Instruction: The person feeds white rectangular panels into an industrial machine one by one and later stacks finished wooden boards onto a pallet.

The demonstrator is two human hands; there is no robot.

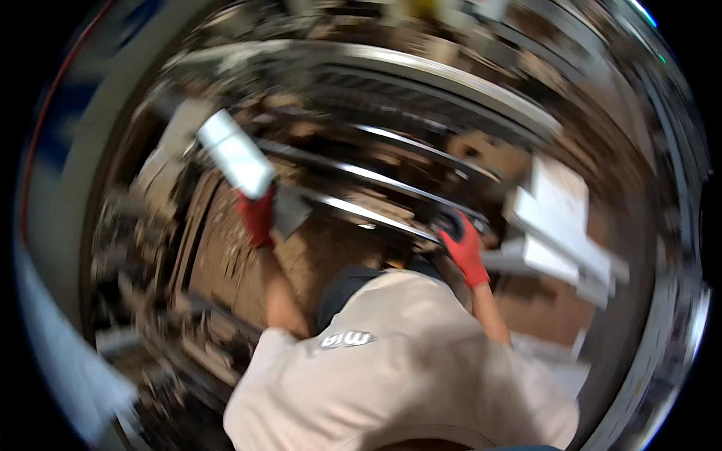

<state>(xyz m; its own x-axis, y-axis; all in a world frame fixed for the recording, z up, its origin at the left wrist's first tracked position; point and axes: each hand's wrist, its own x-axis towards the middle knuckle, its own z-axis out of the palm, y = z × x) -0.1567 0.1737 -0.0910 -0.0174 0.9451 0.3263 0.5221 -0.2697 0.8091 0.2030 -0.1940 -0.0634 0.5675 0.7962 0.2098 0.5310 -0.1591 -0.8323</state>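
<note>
My left hand (257, 216), in a red glove, grips the near end of a pale, white oblong piece (237, 154). The piece tilts away toward the far left; blur hides whether it is a box or a stack. A flat grey piece (289, 213) shows just right of that hand, and I cannot tell whether it is held too. On the right, my right hand (464, 244), in a red and black glove, is at the near end of a shiny metal rail (368, 216). Its fingers are smeared by motion, so their grip cannot be made out.
Several white oblong pieces (560, 233) lie stacked to the right. A long pale beam (421, 66) crosses the far side, with more metal rails (361, 173) before it. Brown debris (226, 248) covers the surface at left. Cluttered scraps (180, 353) fill the lower left.
</note>
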